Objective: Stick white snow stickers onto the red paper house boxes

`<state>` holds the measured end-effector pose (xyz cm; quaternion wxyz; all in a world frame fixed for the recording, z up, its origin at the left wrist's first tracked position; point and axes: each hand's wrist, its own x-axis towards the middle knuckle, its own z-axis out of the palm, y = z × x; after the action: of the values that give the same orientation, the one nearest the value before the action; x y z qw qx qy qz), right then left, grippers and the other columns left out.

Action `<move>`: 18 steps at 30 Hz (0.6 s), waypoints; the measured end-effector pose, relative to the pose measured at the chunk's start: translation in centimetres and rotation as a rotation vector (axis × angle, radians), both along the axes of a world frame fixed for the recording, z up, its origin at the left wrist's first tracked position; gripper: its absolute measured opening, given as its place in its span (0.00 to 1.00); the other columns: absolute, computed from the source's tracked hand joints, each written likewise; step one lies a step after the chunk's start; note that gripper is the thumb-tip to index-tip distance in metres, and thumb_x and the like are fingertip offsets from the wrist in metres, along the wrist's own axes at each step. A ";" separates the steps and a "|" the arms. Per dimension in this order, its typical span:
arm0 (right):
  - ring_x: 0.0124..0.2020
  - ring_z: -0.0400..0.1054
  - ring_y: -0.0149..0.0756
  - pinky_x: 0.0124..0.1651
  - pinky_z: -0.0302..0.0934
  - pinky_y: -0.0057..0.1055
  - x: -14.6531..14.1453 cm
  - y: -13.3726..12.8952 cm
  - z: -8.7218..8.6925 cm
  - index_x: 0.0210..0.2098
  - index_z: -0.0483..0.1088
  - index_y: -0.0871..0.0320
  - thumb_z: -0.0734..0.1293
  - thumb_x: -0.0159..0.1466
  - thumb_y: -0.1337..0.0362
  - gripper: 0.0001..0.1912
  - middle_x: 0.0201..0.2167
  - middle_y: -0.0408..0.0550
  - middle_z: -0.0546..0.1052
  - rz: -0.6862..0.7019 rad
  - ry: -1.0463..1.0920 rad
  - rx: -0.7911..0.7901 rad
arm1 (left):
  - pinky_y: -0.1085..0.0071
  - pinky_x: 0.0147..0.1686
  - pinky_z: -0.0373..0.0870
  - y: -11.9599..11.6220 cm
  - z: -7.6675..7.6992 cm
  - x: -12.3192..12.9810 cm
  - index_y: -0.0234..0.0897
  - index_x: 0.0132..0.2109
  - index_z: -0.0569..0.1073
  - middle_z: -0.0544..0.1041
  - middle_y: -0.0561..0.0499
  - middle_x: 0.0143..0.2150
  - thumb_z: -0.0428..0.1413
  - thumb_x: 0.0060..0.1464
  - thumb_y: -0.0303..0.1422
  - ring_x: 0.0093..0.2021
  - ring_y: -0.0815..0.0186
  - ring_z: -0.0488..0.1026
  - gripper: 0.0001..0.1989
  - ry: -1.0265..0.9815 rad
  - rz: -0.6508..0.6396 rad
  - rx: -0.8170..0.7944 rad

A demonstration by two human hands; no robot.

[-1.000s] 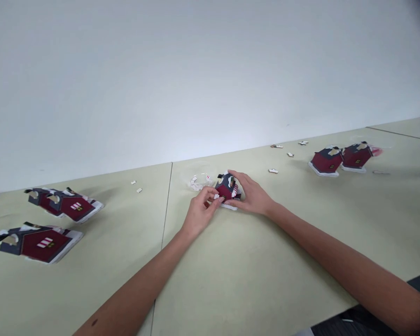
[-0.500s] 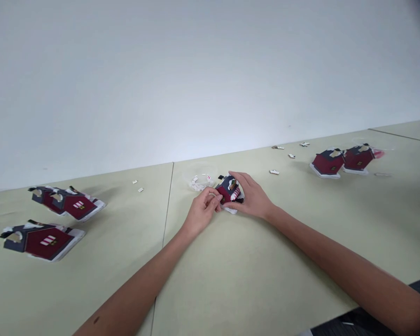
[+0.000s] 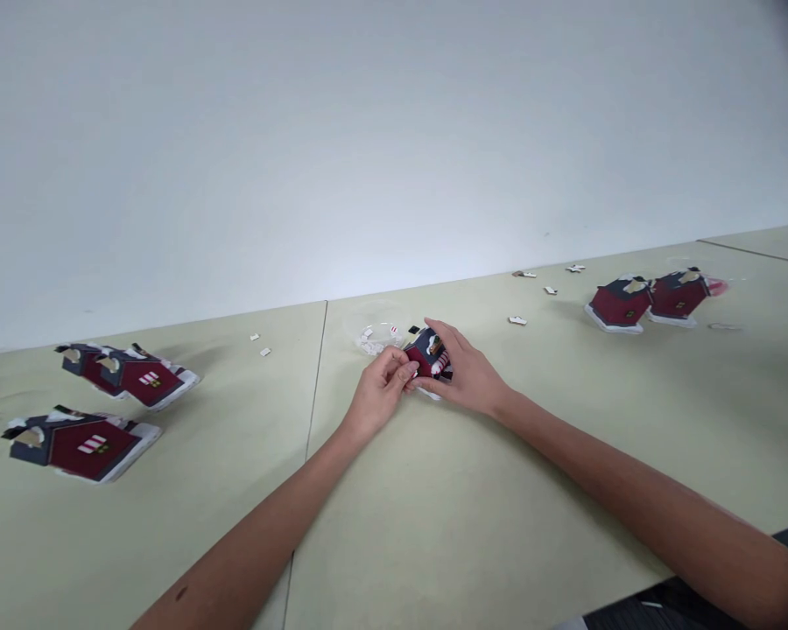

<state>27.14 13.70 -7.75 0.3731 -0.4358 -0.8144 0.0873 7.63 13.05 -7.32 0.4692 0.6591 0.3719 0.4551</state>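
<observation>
Item: small maroon card model house (image 3: 428, 354), dark roof, white base, at the table's middle, just beside a clear plastic dish (image 3: 376, 337) of white pieces. Left hand (image 3: 381, 394) pinches its maroon wall; right hand (image 3: 466, 376) clamps the opposite side. Long axis runs roughly away from the wearer, roof up. Similar houses (image 3: 92, 446) (image 3: 621, 304), apparently more complete, lie to both sides; loose white pieces (image 3: 517, 320) remain on the pale green table (image 3: 499, 525).
</observation>
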 end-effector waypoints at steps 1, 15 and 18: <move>0.66 0.58 0.51 0.61 0.64 0.50 -0.1 -0.1 0.1 0.72 0.41 0.46 0.68 0.62 0.42 0.47 0.69 0.54 0.58 -0.005 0.004 -0.001 | 0.75 0.27 0.60 0.1 0.0 0.0 0.38 0.37 0.65 0.69 0.56 0.26 0.55 0.62 0.42 0.26 0.71 0.64 0.13 -0.004 0.000 0.005; 0.60 0.64 0.51 0.55 0.67 0.48 -0.2 -0.4 0.1 0.70 0.47 0.48 0.66 0.65 0.49 0.40 0.63 0.56 0.65 -0.040 0.040 0.006 | 0.75 0.26 0.60 0.5 -0.4 -0.1 0.39 0.40 0.64 0.74 0.54 0.30 0.55 0.61 0.43 0.25 0.71 0.66 0.13 0.005 -0.016 -0.021; 0.61 0.64 0.51 0.57 0.66 0.49 -0.1 -0.3 0.1 0.70 0.48 0.49 0.67 0.65 0.51 0.39 0.62 0.55 0.66 -0.044 0.038 0.021 | 0.75 0.26 0.60 0.5 -0.2 0.0 0.38 0.38 0.64 0.72 0.55 0.28 0.55 0.61 0.44 0.25 0.72 0.65 0.14 0.016 -0.013 -0.039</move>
<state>27.08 13.39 -7.64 0.3950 -0.4480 -0.7981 0.0789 7.63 13.55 -7.56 0.4820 0.6558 0.3801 0.4395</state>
